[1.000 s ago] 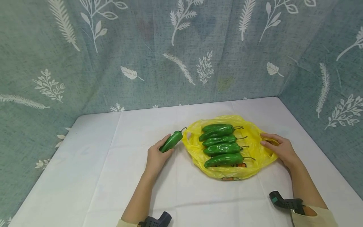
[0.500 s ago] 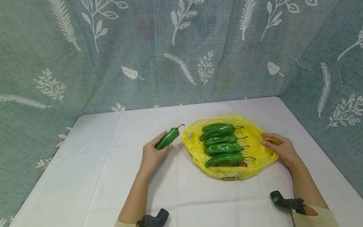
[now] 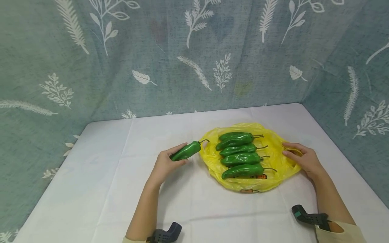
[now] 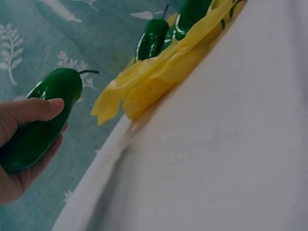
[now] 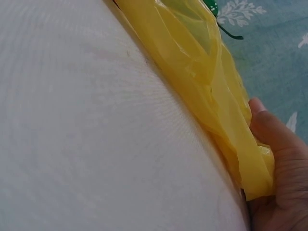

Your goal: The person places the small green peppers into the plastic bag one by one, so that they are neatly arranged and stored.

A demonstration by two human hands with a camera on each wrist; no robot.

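My left hand (image 3: 165, 165) holds a green chili pepper (image 3: 188, 151), its thumb along the near side and the stem pointing right toward the yellow plastic bag (image 3: 277, 155). In the left wrist view the thumb lies across the pepper (image 4: 57, 86), with fingers curled underneath. Several more green chili peppers (image 3: 243, 170) lie in a stacked row on the opened-out bag, stems to the right. My right hand (image 3: 308, 162) grips the bag's right edge at its handle. The right wrist view shows that thumb against the yellow plastic (image 5: 197, 72); the other fingers are mostly hidden.
A white cloth (image 3: 152, 131) covers the table. Behind it and along both sides hangs a blue-green curtain (image 3: 170, 81) with white leaf prints. Dark wrist-worn devices (image 3: 310, 217) sit on both forearms.
Over the last half second my left hand has shifted slightly right with the pepper, turning it flatter so its stem nears the bag; before that it drew left. The right hand stays put.
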